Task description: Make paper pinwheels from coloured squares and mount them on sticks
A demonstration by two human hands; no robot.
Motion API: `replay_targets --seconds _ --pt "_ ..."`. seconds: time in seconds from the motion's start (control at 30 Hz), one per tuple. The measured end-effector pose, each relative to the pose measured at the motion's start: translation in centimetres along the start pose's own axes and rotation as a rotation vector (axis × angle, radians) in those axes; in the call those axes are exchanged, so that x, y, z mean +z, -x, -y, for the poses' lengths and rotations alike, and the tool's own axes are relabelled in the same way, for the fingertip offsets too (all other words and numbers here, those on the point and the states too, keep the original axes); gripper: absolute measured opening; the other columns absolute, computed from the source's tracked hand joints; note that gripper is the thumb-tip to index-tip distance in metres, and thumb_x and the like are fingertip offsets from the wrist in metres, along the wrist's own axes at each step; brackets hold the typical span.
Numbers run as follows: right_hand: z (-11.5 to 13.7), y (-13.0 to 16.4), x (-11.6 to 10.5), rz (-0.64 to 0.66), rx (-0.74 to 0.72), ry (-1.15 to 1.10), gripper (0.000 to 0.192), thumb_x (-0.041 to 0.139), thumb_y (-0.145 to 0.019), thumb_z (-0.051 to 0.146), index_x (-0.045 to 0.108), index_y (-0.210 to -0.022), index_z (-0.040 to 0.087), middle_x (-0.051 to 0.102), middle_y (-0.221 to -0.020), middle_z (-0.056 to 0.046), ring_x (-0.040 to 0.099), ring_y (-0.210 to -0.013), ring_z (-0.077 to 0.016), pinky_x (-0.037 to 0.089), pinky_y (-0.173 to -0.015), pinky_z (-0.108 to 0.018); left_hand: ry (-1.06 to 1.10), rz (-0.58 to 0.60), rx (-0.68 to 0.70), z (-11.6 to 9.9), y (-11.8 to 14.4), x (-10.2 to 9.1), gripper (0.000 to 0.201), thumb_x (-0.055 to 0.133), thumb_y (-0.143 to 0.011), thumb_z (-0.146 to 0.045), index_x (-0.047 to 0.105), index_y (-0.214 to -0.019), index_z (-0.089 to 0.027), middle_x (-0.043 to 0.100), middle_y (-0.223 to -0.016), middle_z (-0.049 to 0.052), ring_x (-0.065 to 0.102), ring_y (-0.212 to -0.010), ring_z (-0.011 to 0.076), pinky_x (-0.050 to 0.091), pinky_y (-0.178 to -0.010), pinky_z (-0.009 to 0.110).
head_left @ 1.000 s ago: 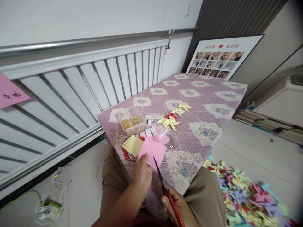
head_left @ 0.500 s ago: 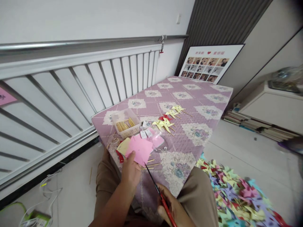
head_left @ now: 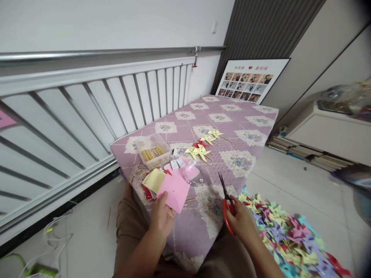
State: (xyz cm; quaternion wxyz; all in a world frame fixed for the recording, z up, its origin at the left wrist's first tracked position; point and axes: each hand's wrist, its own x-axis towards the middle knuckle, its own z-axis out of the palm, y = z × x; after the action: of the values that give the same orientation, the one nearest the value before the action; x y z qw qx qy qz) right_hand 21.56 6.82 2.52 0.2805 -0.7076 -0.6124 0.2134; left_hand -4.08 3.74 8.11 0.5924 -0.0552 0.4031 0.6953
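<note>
My left hand (head_left: 161,217) holds a pink paper square (head_left: 174,190) by its near corner, just above the near edge of the table covered in a purple quilted cloth (head_left: 246,154). My right hand (head_left: 242,220) grips red-handled scissors (head_left: 225,199) with the blades pointing up and away, off to the right of the pink paper. Under and beside the pink square lies a stack of yellow and red paper squares (head_left: 152,181). My knees in tan trousers show below the table edge.
A clear plastic box of wooden sticks (head_left: 153,153) stands at the table's near left. Yellow and red paper pinwheels (head_left: 203,146) lie mid-table. A heap of coloured pinwheels (head_left: 286,235) covers the floor at right. White railing at left, a photo board (head_left: 246,81) behind.
My right hand has swung the scissors away from the pink paper to the right, blades now pointing up. The left hand still holds the pink square. The view has shifted slightly.
</note>
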Motion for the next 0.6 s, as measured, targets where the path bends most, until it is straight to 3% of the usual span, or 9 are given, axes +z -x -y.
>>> replay_targets --seconds 0.07,0.3,0.6 --pt "-0.2 -2.0 -0.4 0.044 0.07 0.201 0.052 0.054 -0.081 0.04 0.054 -0.126 0.016 0.074 -0.084 -0.01 0.07 -0.074 -0.027 0.049 -0.064 -0.033 -0.018 0.026 -0.024 0.5 0.4 -0.3 0.03 0.062 -0.083 -0.015 0.062 -0.112 -0.019 0.073 -0.105 0.007 0.071 -0.086 0.0174 0.057 -0.07 0.027" --pt "1.2 -6.5 0.0 0.148 -0.014 0.507 0.05 0.052 -0.086 0.038 0.053 -0.129 0.012 0.074 -0.097 -0.017 0.071 -0.083 -0.0283 0.045 -0.064 -0.03 -0.065 0.127 -0.077 1.3 1.1 -1.6 0.033 0.074 -0.072 -0.024 0.065 -0.104 -0.018 0.075 -0.096 0.007 0.071 -0.083 0.0199 0.055 -0.078 0.031" --pt "3.2 -5.8 1.9 0.107 -0.079 0.525 0.032 0.06 -0.081 0.023 0.064 -0.109 0.01 0.072 -0.099 -0.021 0.067 -0.094 -0.0291 0.045 -0.077 -0.032 -0.234 0.153 0.002 3.0 -1.6 -3.8 0.034 0.082 -0.062 -0.032 0.064 -0.086 -0.017 0.074 -0.083 0.005 0.07 -0.077 0.0198 0.054 -0.076 0.032"
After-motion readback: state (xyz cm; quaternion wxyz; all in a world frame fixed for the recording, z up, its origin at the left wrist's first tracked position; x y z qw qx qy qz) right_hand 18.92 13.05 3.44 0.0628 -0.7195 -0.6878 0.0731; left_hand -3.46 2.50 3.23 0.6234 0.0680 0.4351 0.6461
